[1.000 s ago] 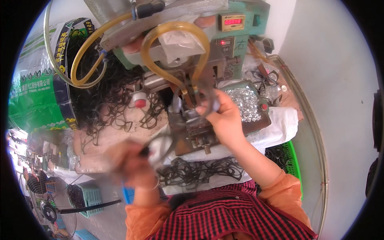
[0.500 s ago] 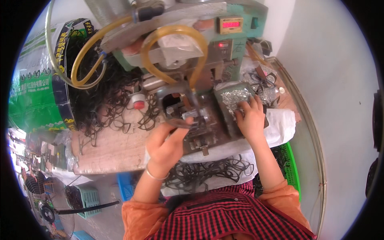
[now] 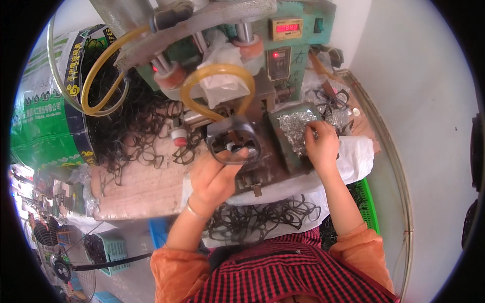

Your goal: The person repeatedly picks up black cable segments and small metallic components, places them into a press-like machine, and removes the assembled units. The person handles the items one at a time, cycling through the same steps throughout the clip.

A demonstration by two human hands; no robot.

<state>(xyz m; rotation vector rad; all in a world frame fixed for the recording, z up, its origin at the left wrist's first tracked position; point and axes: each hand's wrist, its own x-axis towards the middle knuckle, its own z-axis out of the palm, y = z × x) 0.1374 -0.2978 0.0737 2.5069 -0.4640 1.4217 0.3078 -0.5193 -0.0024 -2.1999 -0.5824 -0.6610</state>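
Observation:
My left hand (image 3: 214, 177) pinches a dark, rounded loop-shaped frame (image 3: 233, 122) at its near edge, tilted up in front of the press bed. Over a shallow greenish tray (image 3: 286, 157) to the right, my right hand (image 3: 323, 145) has its fingertips drawn together at the heap of small shiny metal pieces (image 3: 294, 126). Whether a piece is between those fingers is too small to tell. Behind the frame stands a green press (image 3: 298, 55), a looped yellow hose (image 3: 218, 69) hanging at its front.
Tangled dark frames (image 3: 262, 217) lie on white cloth at the bench's near edge. More dark loops (image 3: 151, 146) spread across the left bench beside a red-capped knob (image 3: 179, 139). A green-and-white sack (image 3: 45, 111) stands far left, a green basket (image 3: 370, 207) below right.
My right hand has drawn its spread fingers together over the metal pieces. The frame in my left hand has moved slightly right and down. The press's hose part hangs lower, with rods showing above.

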